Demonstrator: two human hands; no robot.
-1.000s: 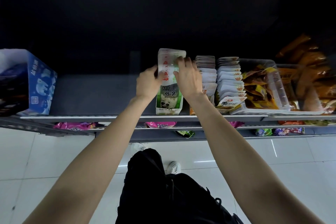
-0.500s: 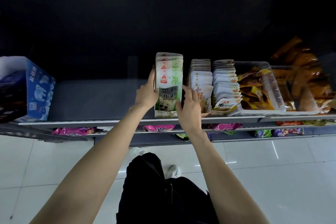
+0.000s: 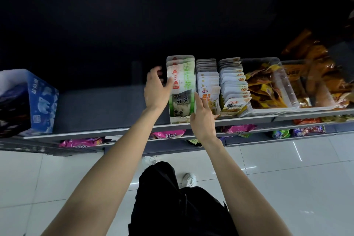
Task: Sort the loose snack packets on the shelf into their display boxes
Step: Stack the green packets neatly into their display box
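A tall green and white display box (image 3: 181, 90) with a panda on its front stands on the grey shelf (image 3: 99, 107), filled with a row of matching packets. My left hand (image 3: 156, 90) lies against the box's left side, thumb on the front packets, fingers spread and blurred. My right hand (image 3: 202, 117) rests with straight fingers on the box's lower right front corner. Right of it stand a box of white and orange packets (image 3: 207, 90) and another box of white packets (image 3: 232, 90).
A clear tub (image 3: 287, 90) of yellow and brown packets and more orange packets (image 3: 314, 74) sit at the right. A blue carton (image 3: 36, 101) stands at the shelf's left end. Pink bags (image 3: 82, 142) lie on the lower shelf. White floor tiles are below.
My right hand has dropped from the top of the packets to the box's lower right corner. My left hand has opened and slid back along the left side. The box sits closer to its neighbour.
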